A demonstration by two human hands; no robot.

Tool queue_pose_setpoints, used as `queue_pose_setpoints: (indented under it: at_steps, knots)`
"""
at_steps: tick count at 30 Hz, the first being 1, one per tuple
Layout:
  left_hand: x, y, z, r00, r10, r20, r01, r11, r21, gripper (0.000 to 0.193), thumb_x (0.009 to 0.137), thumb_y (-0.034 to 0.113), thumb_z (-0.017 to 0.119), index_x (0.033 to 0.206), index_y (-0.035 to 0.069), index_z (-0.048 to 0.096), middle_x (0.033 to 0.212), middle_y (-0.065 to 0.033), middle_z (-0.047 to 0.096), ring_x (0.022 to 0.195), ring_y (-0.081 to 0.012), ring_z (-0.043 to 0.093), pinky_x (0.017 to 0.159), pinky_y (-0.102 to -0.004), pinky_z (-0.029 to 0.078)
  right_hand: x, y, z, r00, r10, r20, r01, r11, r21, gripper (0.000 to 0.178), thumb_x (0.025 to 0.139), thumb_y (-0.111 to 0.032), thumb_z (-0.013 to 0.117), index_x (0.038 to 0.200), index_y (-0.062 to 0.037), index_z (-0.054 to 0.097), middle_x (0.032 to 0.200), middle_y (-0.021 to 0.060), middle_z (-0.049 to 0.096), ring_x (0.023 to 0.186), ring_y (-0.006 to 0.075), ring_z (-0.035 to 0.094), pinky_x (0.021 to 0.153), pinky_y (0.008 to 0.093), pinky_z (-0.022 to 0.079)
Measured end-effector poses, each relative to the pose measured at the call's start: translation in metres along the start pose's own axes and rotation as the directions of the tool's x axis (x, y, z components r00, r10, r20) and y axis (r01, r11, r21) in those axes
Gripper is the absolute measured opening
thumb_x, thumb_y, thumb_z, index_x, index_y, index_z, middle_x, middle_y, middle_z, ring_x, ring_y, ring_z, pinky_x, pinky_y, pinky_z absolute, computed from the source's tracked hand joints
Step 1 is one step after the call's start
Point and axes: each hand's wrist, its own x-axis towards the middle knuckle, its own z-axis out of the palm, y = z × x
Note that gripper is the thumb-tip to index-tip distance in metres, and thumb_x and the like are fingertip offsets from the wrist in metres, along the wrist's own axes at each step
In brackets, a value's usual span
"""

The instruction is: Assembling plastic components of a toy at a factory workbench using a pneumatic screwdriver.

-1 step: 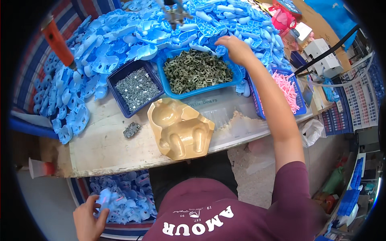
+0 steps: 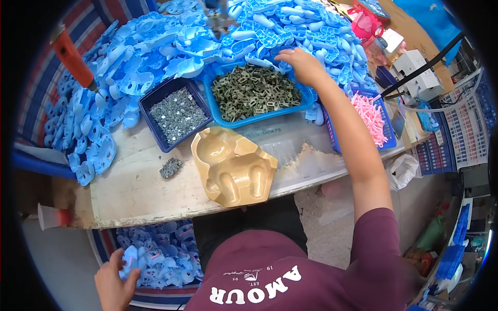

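Blue plastic shells (image 2: 155,52) lay heaped across the far side of the table (image 2: 129,192), and the right hand (image 2: 303,65) reached out over the heap's near edge, palm down, fingers curled onto a shell; whether they pinched it shut could not be told. Just near-left of that hand sat a blue tray of dark green pieces (image 2: 254,93), touching the heap. Left of it stood a darker blue tray of small silvery screws (image 2: 176,114), and a little clump of the same screws (image 2: 170,167) lay loose on the table nearer in. A tan moulded form (image 2: 233,168) rested at the table's near edge, between the 2 trays and the person's body. Right of the forearm, a blue basket of pink parts (image 2: 371,116) sat at the table's right end. Low at the left, below the table, the left hand (image 2: 115,282) closed loosely around a blue shell (image 2: 129,257) at the edge of a second pile (image 2: 166,254) lying on the floor.
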Motion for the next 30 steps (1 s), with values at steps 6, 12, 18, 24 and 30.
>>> queue_pose_setpoints:
  at_steps: [6, 12, 18, 24, 30]
  knots:
    - [0.022, 0.017, 0.020, 0.875, 0.325, -0.359, -0.360, 0.932, -0.035, 0.037, 0.080, 0.014, 0.075, 0.114, 0.001, 0.067, 0.101, -0.0175, 0.070, 0.095, -0.0364, 0.066, 0.085, -0.0430, 0.051, 0.009, 0.011, -0.007, 0.997, 0.054, 0.055, -0.041, 0.976, -0.215, 0.042, 0.080, 0.004, 0.060, 0.116, -0.0159, 0.069, 0.119, 0.0082, 0.066, 0.100, 0.0319, 0.065, 0.083, 0.0451, 0.055]
    - [0.083, 0.113, 0.029, 0.513, 0.788, -0.342, -0.834, 0.552, 0.022, 0.051, 0.080, 0.007, 0.075, 0.130, 0.005, 0.062, 0.129, -0.0158, 0.065, 0.104, -0.0343, 0.065, 0.090, -0.0432, 0.051, -0.019, -0.034, -0.074, 0.900, 0.301, 0.314, -0.435, 0.604, 0.667, 0.027, 0.087, -0.016, 0.071, 0.110, -0.0036, 0.067, 0.091, 0.0075, 0.071, 0.078, 0.0177, 0.070, 0.066, 0.0320, 0.056]
    - [0.125, 0.209, 0.082, 0.037, 0.851, -0.523, -0.955, 0.184, 0.233, 0.053, 0.077, 0.008, 0.077, 0.129, 0.006, 0.065, 0.137, -0.0105, 0.061, 0.107, -0.0280, 0.065, 0.087, -0.0377, 0.056, -0.068, -0.148, -0.093, 0.732, -0.255, 0.632, -0.660, -0.032, 0.751, 0.034, 0.093, -0.019, 0.072, 0.118, 0.0024, 0.063, 0.096, 0.0105, 0.072, 0.082, 0.0161, 0.073, 0.073, 0.0286, 0.061]
    - [0.131, 0.211, 0.111, -0.075, 0.791, -0.607, -0.959, 0.111, 0.263, 0.044, 0.078, 0.011, 0.078, 0.121, 0.005, 0.069, 0.125, -0.0079, 0.067, 0.095, -0.0228, 0.069, 0.076, -0.0323, 0.059, -0.061, -0.084, -0.078, 0.814, 0.034, 0.579, -0.573, 0.204, 0.794, 0.038, 0.095, -0.030, 0.070, 0.120, -0.0011, 0.067, 0.087, 0.0068, 0.074, 0.076, 0.0147, 0.071, 0.067, 0.0297, 0.058]
    - [0.121, 0.207, 0.129, -0.004, 0.804, -0.594, -0.960, 0.164, 0.228, 0.042, 0.076, 0.012, 0.082, 0.117, 0.007, 0.072, 0.115, -0.0071, 0.072, 0.095, -0.0239, 0.071, 0.077, -0.0334, 0.060, -0.032, 0.018, -0.021, 0.854, 0.391, -0.345, -0.436, 0.898, -0.062, 0.018, 0.088, -0.023, 0.070, 0.089, -0.0050, 0.070, 0.102, 0.0151, 0.066, 0.096, 0.0346, 0.066, 0.074, 0.0464, 0.054]
